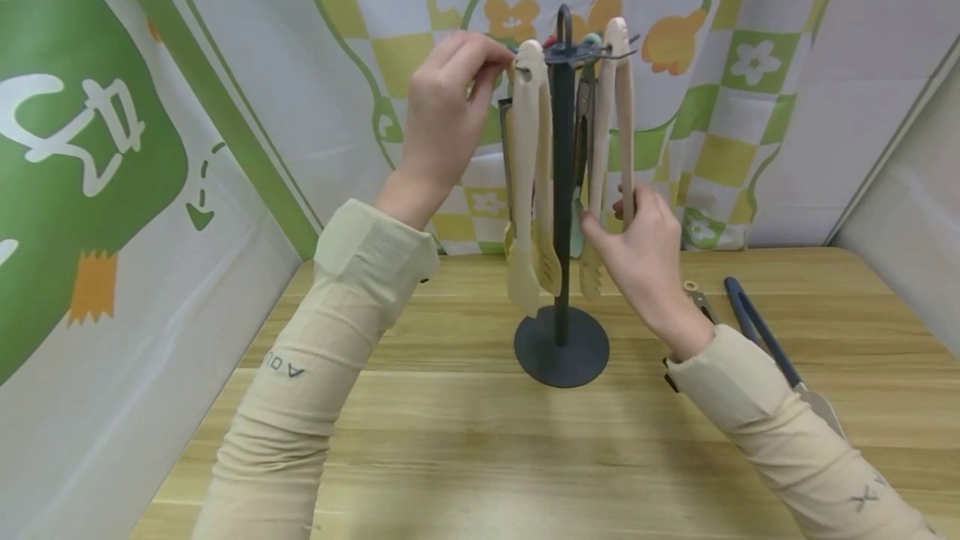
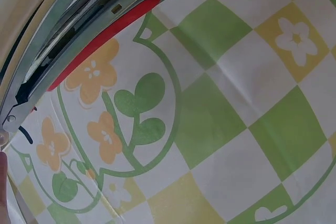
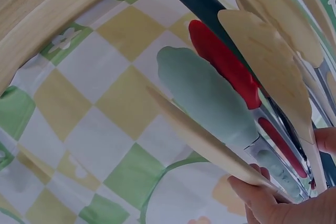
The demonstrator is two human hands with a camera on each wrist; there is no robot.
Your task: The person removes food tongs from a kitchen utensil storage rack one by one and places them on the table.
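Note:
A dark utensil rack [image 1: 561, 190] stands upright, with several tongs hanging from its top hooks. My left hand [image 1: 453, 107] is raised at its left side; thumb and forefinger pinch a hook's end, beside the top of the cream tongs [image 1: 528, 165]. Lower on the right, my right hand [image 1: 641, 248] grips the pale beige tongs [image 1: 624, 123] by their arms, their top end at a right-hand hook. Between the hanging pairs, mint-green tongs [image 3: 205, 93] and red-tipped tongs [image 3: 223, 61] show in the right wrist view. Only a finger edge of my left hand appears in the left wrist view.
The rack's round base [image 1: 562, 365] rests on the wooden table [image 1: 450, 440]. To the right lie blue-handled tongs [image 1: 765, 332] and a metal utensil with a yellow ring [image 1: 701, 302], partly behind my right wrist. A patterned curtain [image 1: 405, 65] hangs behind.

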